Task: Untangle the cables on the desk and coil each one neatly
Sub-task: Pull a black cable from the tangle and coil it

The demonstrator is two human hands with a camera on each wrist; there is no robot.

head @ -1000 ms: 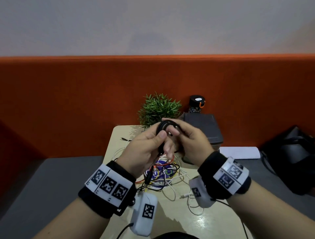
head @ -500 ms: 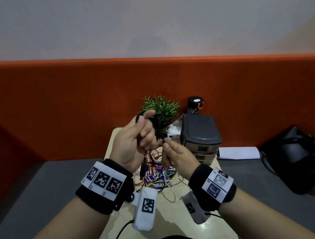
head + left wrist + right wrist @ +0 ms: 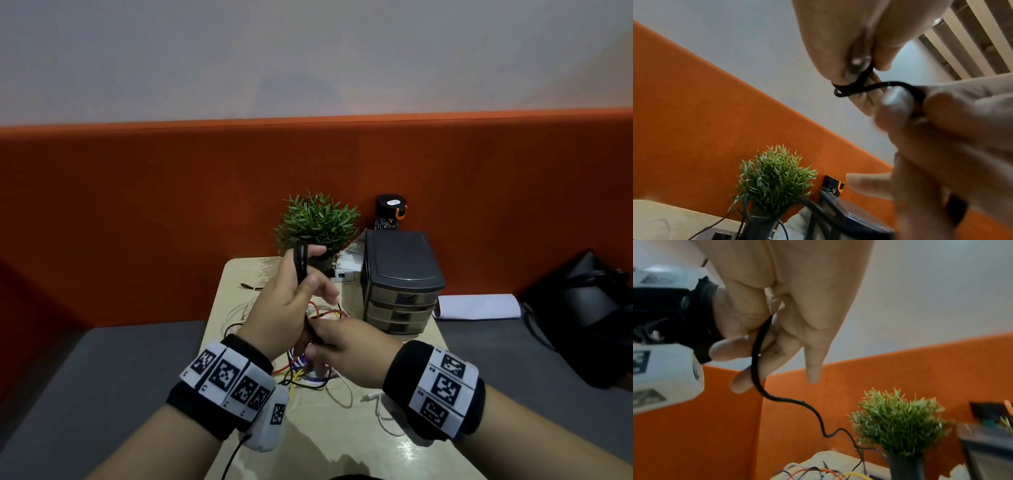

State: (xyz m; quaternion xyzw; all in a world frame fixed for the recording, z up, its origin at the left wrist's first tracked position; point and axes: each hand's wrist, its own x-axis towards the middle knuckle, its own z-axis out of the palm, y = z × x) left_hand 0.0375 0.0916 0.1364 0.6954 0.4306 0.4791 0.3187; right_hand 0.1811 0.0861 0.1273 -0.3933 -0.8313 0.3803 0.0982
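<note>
A black cable [image 3: 301, 263] is wound in several strands over the fingers of my raised left hand [image 3: 308, 270], which holds it above the beige desk [image 3: 342, 445]. In the left wrist view the black cable [image 3: 855, 87] loops around a fingertip. Just below, my right hand [image 3: 317, 337] pinches the lower run of the same cable. In the right wrist view the black cable [image 3: 756, 363] passes between the right hand's fingers and trails down to the desk. A tangle of red, yellow, white and black cables [image 3: 308, 370] lies under both hands, partly hidden by them.
A potted plant [image 3: 318, 222], a grey drawer unit [image 3: 400, 274] and a black bottle [image 3: 390, 212] stand at the desk's far end. A white adapter [image 3: 346, 270] lies by the plant. White paper [image 3: 476, 306] and a black bag [image 3: 589, 318] lie to the right.
The hands have come apart: my left hand lifted the wound cable up and left, and my right hand dropped below it, drawing the cable's loose run downward.
</note>
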